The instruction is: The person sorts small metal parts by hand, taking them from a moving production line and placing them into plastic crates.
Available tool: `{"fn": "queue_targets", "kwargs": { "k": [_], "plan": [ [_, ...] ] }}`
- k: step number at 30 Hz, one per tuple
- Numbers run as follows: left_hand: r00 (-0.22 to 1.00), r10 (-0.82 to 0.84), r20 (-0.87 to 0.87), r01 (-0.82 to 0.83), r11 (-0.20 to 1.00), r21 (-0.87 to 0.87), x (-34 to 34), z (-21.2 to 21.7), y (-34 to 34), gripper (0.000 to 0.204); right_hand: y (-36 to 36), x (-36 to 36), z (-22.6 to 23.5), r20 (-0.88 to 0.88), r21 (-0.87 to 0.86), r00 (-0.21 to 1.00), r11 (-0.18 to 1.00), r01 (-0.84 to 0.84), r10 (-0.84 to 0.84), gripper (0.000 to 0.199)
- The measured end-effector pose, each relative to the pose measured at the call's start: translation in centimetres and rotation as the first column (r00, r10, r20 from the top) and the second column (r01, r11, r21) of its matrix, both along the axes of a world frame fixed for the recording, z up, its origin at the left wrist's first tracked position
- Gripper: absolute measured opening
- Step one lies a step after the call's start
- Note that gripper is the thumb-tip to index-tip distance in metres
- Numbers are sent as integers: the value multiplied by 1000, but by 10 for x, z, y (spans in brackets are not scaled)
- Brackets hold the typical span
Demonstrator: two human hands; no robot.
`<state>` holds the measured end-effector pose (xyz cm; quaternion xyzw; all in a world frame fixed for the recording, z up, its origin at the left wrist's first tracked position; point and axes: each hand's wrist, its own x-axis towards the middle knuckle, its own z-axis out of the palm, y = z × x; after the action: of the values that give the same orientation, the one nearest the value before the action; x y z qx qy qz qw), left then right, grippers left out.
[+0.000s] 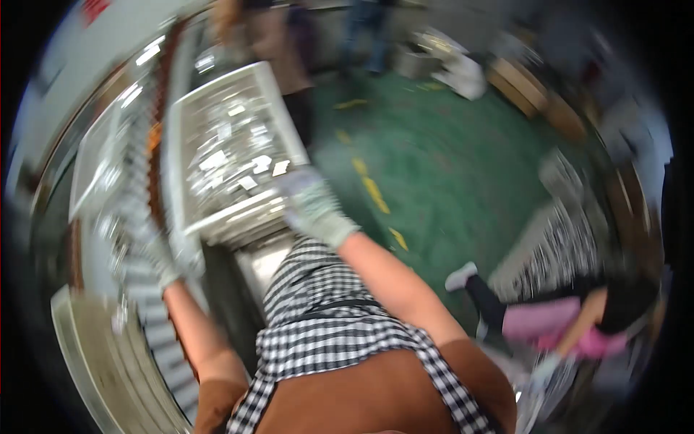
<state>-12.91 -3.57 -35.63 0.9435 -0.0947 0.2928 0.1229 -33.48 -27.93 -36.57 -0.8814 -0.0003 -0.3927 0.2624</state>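
Note:
A white plastic crate (280, 98) stands ahead of me, filled with shiny, clear-looking pieces (231, 145) too blurred to name. My right hand (316, 206), in a pale knitted glove, is closed at the crate's near right corner, fingers at the rim. My left hand (155, 253), also gloved, reaches over the roller conveyor (160, 318) left of the crate. Motion smears its fingers. Near it lie glossy transparent items (112, 228), their kind unclear.
Stacked pale crates (79, 347) stand at the lower left. Another person (278, 43) is beyond the crate. At right, a person in pink and black (557, 322) bends beside a grey-white patterned heap (553, 249). Cardboard boxes (519, 87) sit on the green floor (434, 166) at the back.

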Motion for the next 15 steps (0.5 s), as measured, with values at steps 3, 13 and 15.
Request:
{"fn": "queue_targets", "kwargs": {
  "k": [3,13,15],
  "plan": [
    [844,536,17,-463,711,530,-2,25,35,61,0,0,-7,-79,-16,997,1000,5,-6,38],
    [924,35,380,113,926,-361,-7,-2,87,66,-13,-9,-18,-109,-235,986,967,101,-129,57],
    [954,55,294,115,840,-531,-33,27,88,64,-11,-7,-18,-104,-219,989,972,81,-106,57]
  ]
}}
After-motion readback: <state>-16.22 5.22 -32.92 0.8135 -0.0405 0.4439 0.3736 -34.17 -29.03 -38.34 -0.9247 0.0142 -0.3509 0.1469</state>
